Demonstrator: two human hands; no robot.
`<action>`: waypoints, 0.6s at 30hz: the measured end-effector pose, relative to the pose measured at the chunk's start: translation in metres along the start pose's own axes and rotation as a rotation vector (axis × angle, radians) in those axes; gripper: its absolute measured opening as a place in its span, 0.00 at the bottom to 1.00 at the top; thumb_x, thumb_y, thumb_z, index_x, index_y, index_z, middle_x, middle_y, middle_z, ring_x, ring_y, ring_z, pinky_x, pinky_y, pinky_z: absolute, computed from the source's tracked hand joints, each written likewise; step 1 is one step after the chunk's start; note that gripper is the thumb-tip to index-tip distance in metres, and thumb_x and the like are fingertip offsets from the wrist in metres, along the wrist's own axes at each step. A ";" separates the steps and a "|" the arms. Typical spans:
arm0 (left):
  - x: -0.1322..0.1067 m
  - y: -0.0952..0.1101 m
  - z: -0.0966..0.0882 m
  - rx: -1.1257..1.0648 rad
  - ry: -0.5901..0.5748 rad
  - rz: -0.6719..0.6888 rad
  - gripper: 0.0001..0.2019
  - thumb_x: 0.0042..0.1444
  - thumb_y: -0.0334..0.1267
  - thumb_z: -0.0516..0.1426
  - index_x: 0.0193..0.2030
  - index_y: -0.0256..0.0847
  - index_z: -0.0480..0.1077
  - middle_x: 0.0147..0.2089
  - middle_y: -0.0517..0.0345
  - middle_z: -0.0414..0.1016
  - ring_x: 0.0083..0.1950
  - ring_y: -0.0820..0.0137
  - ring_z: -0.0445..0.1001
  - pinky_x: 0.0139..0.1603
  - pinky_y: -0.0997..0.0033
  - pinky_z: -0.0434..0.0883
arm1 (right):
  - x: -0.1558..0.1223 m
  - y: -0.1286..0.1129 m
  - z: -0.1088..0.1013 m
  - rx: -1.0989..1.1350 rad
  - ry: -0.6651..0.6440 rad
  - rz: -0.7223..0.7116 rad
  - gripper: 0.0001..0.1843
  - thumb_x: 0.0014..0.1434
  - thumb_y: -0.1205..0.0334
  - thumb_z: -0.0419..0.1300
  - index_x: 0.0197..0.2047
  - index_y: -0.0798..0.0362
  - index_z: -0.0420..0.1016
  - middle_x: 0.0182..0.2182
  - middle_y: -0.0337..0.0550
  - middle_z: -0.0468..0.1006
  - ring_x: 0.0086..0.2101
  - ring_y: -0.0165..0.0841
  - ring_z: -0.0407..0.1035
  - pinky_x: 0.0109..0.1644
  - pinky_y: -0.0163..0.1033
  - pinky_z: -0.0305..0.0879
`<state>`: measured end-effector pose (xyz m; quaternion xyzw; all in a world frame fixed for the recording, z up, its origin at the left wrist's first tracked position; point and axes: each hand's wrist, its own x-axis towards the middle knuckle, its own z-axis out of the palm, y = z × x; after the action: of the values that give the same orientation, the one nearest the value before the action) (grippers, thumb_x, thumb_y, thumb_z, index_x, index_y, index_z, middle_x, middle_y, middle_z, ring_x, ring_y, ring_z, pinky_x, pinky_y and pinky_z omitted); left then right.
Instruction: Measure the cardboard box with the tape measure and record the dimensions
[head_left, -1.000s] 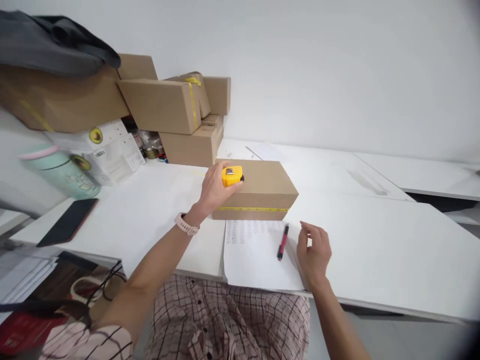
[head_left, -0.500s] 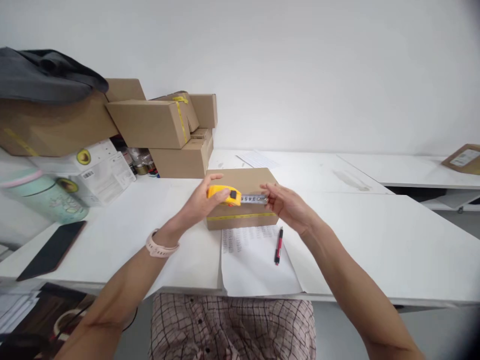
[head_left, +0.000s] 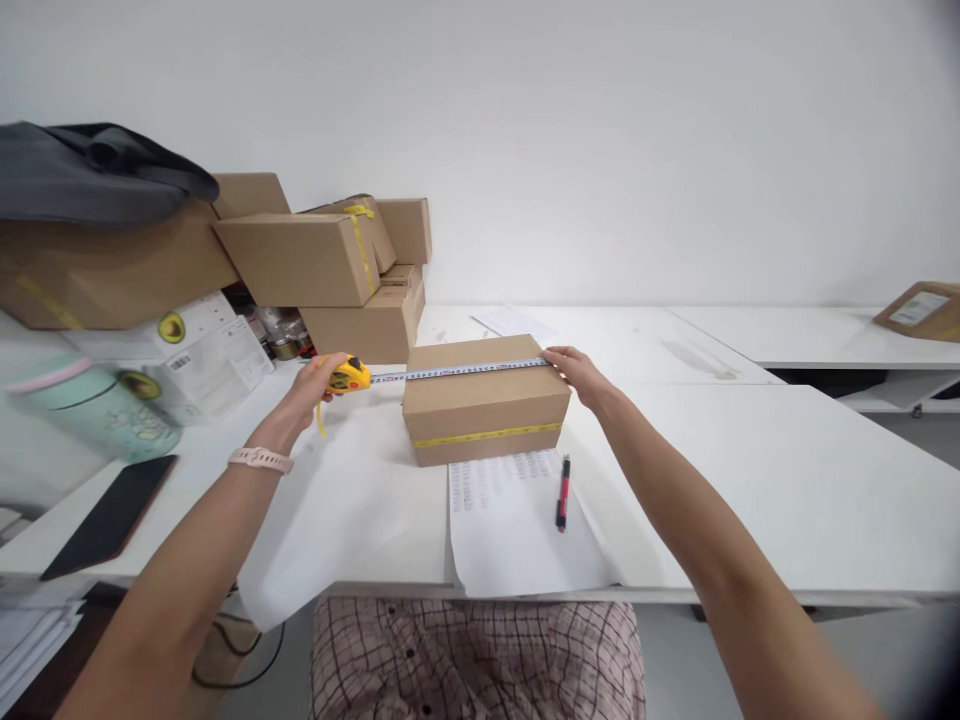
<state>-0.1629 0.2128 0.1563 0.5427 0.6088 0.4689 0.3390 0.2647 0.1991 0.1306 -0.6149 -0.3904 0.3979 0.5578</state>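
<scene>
My left hand (head_left: 313,388) is closed around the yellow and black case of a tape measure (head_left: 349,375), left of a cardboard box (head_left: 480,400). The blade (head_left: 472,369) is drawn out and stretches across the box's top. At the box's right edge my right hand (head_left: 574,368) pinches the blade's end. A strip of yellow tape (head_left: 487,436) runs along the box's front. In front of the box lie a printed sheet (head_left: 517,540) and a red and black pen (head_left: 562,495) on it.
Cardboard boxes (head_left: 300,260) are stacked at the back left, with a dark bag (head_left: 105,180) on top. A mint bottle (head_left: 97,410) and a dark flat phone-like slab (head_left: 112,515) are at the left. Another parcel (head_left: 919,310) sits far right.
My left hand has moved left with the tape case, lengthening the blade. The right hand has shifted slightly right, and the blade now spans the box's top.
</scene>
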 end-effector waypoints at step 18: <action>-0.003 0.009 0.042 0.036 -0.072 0.038 0.25 0.52 0.57 0.60 0.48 0.39 0.72 0.38 0.55 0.78 0.30 0.70 0.70 0.24 0.75 0.57 | -0.012 0.012 0.011 -0.174 -0.094 0.251 0.23 0.60 0.40 0.64 0.39 0.53 0.79 0.47 0.50 0.83 0.43 0.39 0.76 0.37 0.37 0.69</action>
<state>-0.1211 0.2182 0.1503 0.5768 0.5941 0.4442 0.3420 0.2505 0.1916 0.1183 -0.6856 -0.3692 0.4573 0.4296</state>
